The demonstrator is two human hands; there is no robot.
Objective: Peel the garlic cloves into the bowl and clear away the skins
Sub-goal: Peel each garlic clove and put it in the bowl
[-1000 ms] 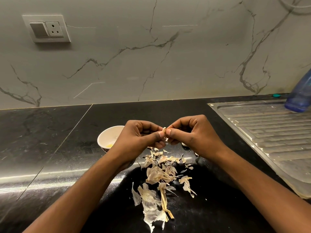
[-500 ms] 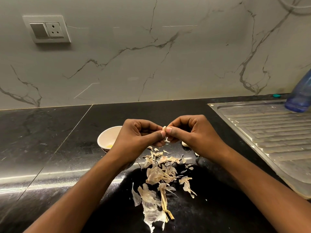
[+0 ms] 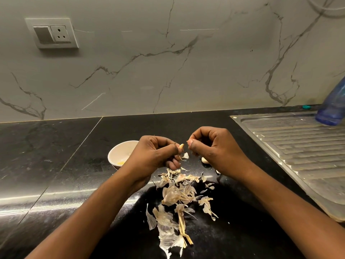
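Our left hand (image 3: pixel 155 156) pinches a garlic clove (image 3: pixel 181 146); at three o'clock, our right hand (image 3: pixel 214 146) curls, its hold unclear.

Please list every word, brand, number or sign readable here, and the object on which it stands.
No text can be read.
The switch and socket plate, the blue bottle and the bowl show no writing; the dark pattern low on the bowl is too small to tell.

Head-worn view, angled forward and down, close above counter (image 3: pixel 61 161)
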